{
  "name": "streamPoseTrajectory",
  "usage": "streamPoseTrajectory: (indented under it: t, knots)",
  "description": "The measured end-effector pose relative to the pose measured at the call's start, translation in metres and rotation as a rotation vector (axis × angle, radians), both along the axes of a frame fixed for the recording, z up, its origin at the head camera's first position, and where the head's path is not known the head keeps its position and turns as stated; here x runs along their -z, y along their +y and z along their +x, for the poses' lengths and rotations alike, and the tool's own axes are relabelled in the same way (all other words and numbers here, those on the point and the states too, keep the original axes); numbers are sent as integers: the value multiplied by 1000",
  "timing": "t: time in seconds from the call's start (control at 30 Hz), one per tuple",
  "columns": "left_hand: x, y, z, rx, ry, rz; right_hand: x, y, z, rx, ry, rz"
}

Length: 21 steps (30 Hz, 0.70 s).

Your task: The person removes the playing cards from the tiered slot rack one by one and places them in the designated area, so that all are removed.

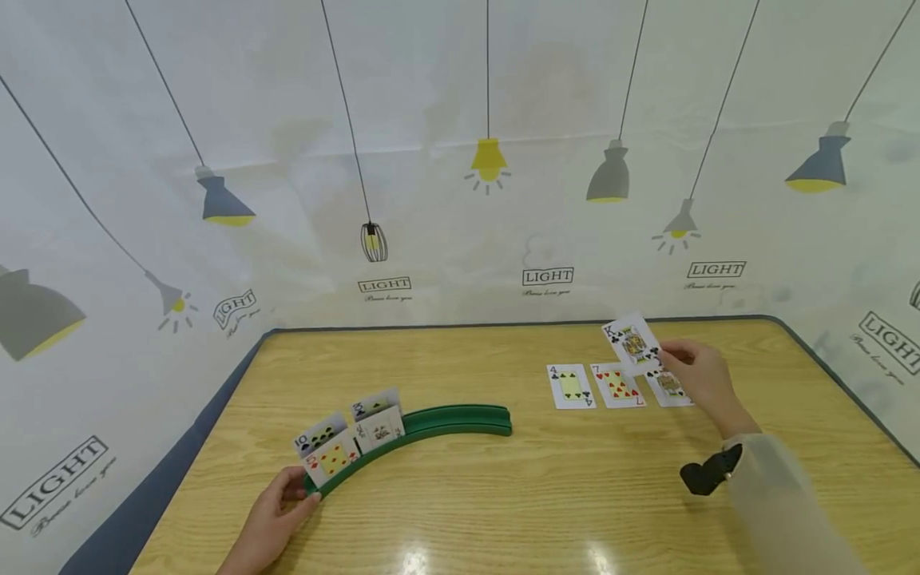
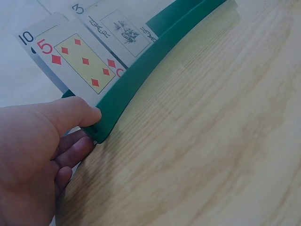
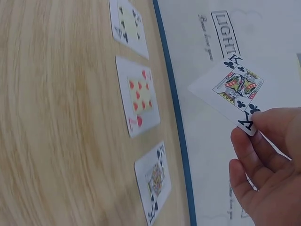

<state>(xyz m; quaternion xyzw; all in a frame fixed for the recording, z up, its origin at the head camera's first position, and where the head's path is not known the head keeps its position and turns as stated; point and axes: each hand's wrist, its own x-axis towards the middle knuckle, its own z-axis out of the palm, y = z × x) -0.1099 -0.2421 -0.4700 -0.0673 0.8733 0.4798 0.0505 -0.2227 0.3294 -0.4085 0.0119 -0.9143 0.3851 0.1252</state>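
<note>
My left hand (image 1: 271,515) grips the near left end of a curved green card holder (image 1: 460,417), thumb on its front face. In its slots stand a 10 of spades (image 1: 316,434), a 5 of diamonds (image 2: 84,61), a 3 (image 1: 376,405) and a joker (image 1: 381,431). At the far right, my right hand (image 1: 699,382) pinches the king of clubs (image 3: 239,89) by one corner, raised above the table and tilted. Below it, face up in a row, lie a 4 of clubs (image 1: 571,386), a 7 of hearts (image 1: 618,386) and another king (image 3: 155,183), partly hidden in the head view.
The wooden table (image 1: 503,503) has a dark edge along its back. A pale backdrop (image 1: 446,96) printed with lamps rises behind and on both sides. A black strap device (image 1: 710,471) sits on the right wrist.
</note>
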Motion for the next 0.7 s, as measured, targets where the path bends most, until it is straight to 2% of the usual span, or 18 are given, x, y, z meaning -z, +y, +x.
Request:
streamPoseTrajectory:
  t: [0.17,0.47,0.7]
  knots:
    - [1,0,0,6,3,-13,6,21,1,68,-4,39]
    - [-1,1,0,-3,1,-9,15,52,3,128,-19,72]
    - [0,0,-1,2,-1,-7,28,75,5,181,-85,70]
